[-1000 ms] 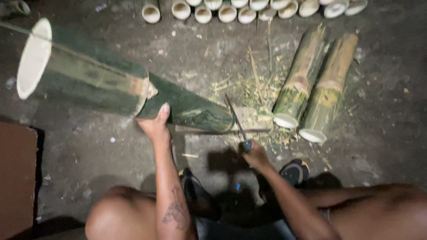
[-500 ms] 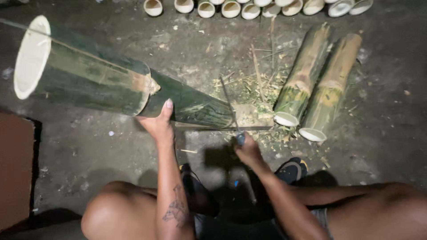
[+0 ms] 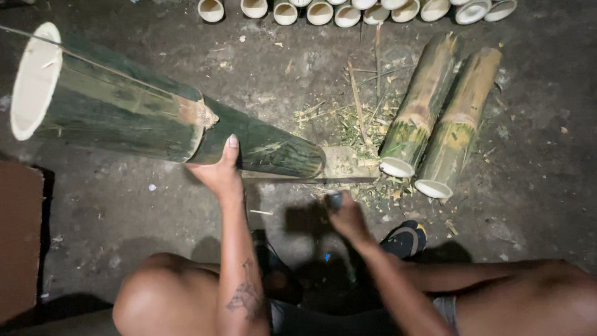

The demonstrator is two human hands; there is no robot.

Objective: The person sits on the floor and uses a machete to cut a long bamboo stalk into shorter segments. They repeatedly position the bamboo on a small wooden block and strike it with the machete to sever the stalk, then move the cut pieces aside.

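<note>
A thick green bamboo pole (image 3: 124, 112) leans toward me, its hollow pale end at upper left and its lower end resting on a flat wooden block (image 3: 348, 163) on the ground. My left hand (image 3: 219, 169) cups the pole from below, near its node. My right hand (image 3: 345, 214) grips the dark handle of a long blade (image 3: 311, 180). The blade lies level, pointing left, just under the pole's lower end.
Two cut green bamboo sections (image 3: 420, 106) (image 3: 457, 121) lie side by side at right. A row of short pale bamboo cups (image 3: 320, 11) lines the top edge. Shavings and splinters (image 3: 360, 118) litter the dirt floor. A brown board (image 3: 18, 236) sits at left. My sandalled foot (image 3: 404, 239) is beside the right hand.
The blade swung down from raised and angled to lying level beneath the pole's end. My right hand dropped slightly. My left hand kept its hold on the pole.
</note>
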